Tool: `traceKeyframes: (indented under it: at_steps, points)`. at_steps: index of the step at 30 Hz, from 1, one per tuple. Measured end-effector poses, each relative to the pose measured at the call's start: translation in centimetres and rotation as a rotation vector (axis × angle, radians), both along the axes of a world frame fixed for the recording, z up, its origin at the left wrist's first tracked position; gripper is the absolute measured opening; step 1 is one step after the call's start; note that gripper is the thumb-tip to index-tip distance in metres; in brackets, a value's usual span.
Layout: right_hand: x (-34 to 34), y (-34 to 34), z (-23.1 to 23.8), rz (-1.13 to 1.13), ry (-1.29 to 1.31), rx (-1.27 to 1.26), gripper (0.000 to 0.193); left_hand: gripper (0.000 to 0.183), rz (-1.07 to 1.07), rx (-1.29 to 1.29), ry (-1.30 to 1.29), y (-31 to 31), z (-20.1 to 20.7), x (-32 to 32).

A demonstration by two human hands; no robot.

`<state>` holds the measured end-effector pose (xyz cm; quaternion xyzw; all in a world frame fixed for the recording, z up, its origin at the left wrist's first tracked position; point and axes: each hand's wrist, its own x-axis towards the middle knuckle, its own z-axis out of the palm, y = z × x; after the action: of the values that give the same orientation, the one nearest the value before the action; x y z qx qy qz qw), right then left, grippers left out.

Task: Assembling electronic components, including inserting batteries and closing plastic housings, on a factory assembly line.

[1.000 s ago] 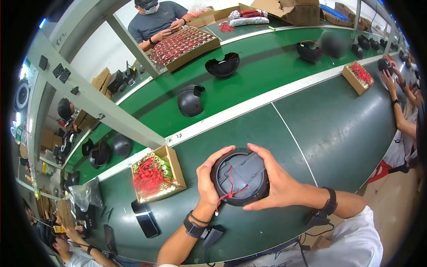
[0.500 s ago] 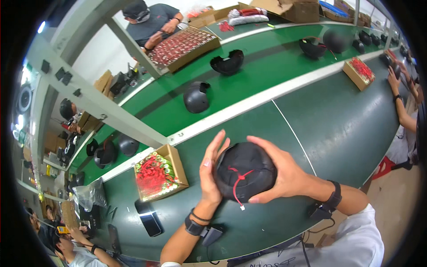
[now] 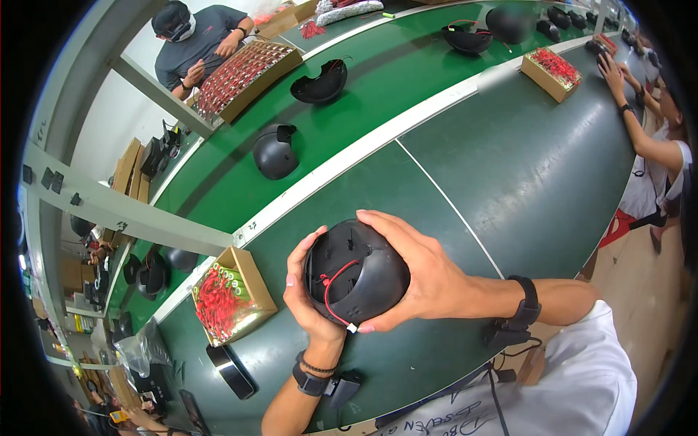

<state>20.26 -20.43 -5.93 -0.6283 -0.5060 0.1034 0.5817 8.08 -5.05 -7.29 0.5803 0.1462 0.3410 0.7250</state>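
Between my two hands is a round black plastic shell, held above the dark green table. Its hollow inside faces up and to the left, with small posts showing. A red wire with a white connector hangs over its near rim. My left hand cups the left side, fingers along the edge. My right hand wraps the right side, thumb low near the connector and fingers over the top. Left of my hands stands a cardboard box of green cells with red wires.
A phone lies by my left forearm. Beyond the white rail, a green belt carries black shells, among them a near one and an open one. Another wire box sits far right. Co-workers sit across and at right.
The shell has turned in my hands, so its hollow inside now shows where its covered face with the wire showed before. The view has shifted, moving the surroundings leftward.
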Motion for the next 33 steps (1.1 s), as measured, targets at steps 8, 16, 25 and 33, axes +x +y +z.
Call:
traceKeyframes:
  at_steps: [8, 16, 25, 33]
  points:
    - [0.3, 0.0, 0.2, 0.056, 0.047, -0.089, 0.133, 0.073, 0.021, 0.13, 0.052, 0.8, 0.2, -0.6]
    - [3.0, -0.8, 1.8, 0.119, -0.107, -0.17, 0.129, 0.075, 0.015, 0.417, 0.062, 1.1, 0.0, -0.4]
    - [26.6, 6.2, -0.1, -0.773, -0.167, -0.241, 0.137, 0.066, -0.02, 0.394, 0.228, 0.4, -0.2, 0.4]
    - [26.4, 11.7, 0.4, -1.073, -0.609, -0.188, 0.138, 0.058, 0.004, 0.37, 0.242, 0.7, -0.5, -0.1]
